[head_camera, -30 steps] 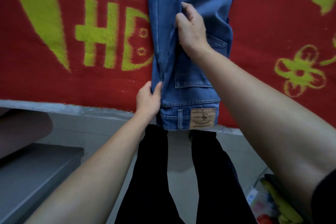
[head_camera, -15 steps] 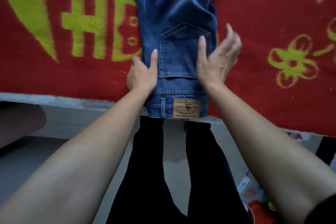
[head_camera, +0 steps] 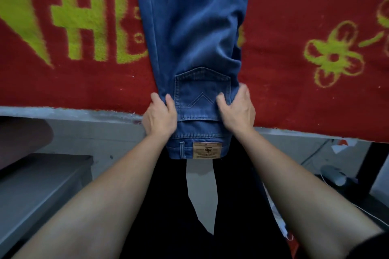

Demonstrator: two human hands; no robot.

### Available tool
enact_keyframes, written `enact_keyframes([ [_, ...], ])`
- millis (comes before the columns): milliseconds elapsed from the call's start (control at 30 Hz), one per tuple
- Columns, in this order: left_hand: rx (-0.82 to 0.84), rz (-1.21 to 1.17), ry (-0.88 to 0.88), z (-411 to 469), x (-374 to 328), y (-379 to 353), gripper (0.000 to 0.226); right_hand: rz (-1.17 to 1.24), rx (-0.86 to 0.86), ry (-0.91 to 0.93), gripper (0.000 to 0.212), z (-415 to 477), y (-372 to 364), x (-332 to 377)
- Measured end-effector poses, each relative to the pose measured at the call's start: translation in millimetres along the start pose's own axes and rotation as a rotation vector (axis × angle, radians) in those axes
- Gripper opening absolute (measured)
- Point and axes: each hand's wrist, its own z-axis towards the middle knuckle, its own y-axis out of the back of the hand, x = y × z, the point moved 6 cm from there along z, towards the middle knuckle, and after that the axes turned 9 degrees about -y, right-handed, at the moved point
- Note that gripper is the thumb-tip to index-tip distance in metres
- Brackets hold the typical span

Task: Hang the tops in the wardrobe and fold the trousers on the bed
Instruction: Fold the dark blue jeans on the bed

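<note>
- Now the left hand [head_camera: 161,116] curls its fingers [head_camera: 154,98] round the left edge of the jeans [head_camera: 195,27], thumb on top of the denim, gripping it.
- Opposite, the right hand [head_camera: 237,111] grips the right edge likewise, thumb pressed beside the back pocket [head_camera: 202,88], the other fingers wrapped round the side.
- Between both hands lies the seat of the jeans, pocket up; the waistband with its leather patch [head_camera: 207,150] hangs just over the edge of the bed [head_camera: 63,111].
- Farther out, the legs run straight away across the red blanket [head_camera: 294,90] with yellow-green patterns.
- Below the waistband show the person's black trousers [head_camera: 164,206].
</note>
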Motion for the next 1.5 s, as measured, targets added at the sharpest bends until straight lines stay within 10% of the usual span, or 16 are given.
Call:
enact_keyframes([
  [300, -0.442, -0.179, -0.101, 92.4, -66.3, 72.3, 0.053, 0.446, -0.251, 0.053, 0.051, 90.4, 78.1, 104.6],
  [567, -0.130, -0.236, -0.361, 195.1, -154.8, 103.2, 0.052, 0.131, -0.169, 0.016, 0.037, 160.7, 100.8, 151.4],
  [767, -0.859, -0.447, -0.431, 154.1, -143.0, 154.5, 0.040, 0.332, -0.605, 0.441, 0.037, 107.5, 116.2, 180.5],
  [967, -0.358, -0.307, 0.122, 200.7, -49.4, 97.8, 0.055, -0.069, -0.092, 0.203, 0.055, 143.5, 64.6, 166.2],
  [1500, -0.008, -0.181, 0.188, 44.0, -27.7, 25.5, 0.064, -0.022, -0.002, -0.125, 0.062, 50.5, 18.4, 56.3],
])
